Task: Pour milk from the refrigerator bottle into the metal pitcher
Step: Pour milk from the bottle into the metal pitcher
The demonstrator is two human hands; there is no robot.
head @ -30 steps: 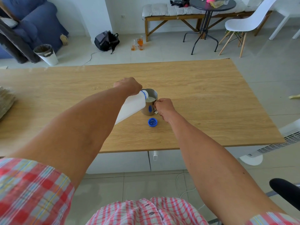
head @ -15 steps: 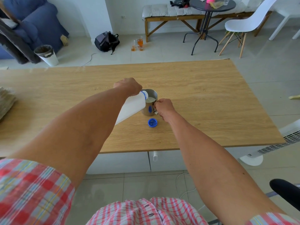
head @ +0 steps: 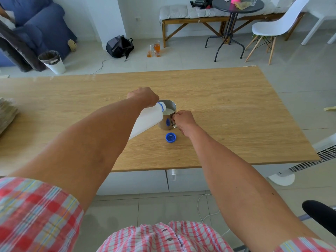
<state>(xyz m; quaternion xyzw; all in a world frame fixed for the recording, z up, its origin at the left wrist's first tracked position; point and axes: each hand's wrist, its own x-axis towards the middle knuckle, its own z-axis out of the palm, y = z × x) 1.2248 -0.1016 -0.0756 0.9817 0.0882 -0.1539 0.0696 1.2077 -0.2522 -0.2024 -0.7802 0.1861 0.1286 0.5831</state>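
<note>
A white milk bottle (head: pixel 148 120) with a blue neck ring is tilted steeply, its mouth over the rim of the metal pitcher (head: pixel 168 113). My left hand (head: pixel 144 96) grips the bottle from above. White milk fills part of the pitcher, which stands upright on the wooden table (head: pixel 227 110). My right hand (head: pixel 183 120) is closed on the pitcher's handle at its right side. The bottle's blue cap (head: pixel 170 137) lies open side up on the table just in front of the pitcher.
A stack of woven mats (head: pixel 6 115) lies at the table's left edge. A white fan heater (head: pixel 309 160) stands on the floor off the table's right front corner. A black chair part (head: pixel 320 215) shows at lower right.
The bottle stays tilted over the pitcher and the milk level inside looks slightly higher. Both hands hold nearly the same places.
</note>
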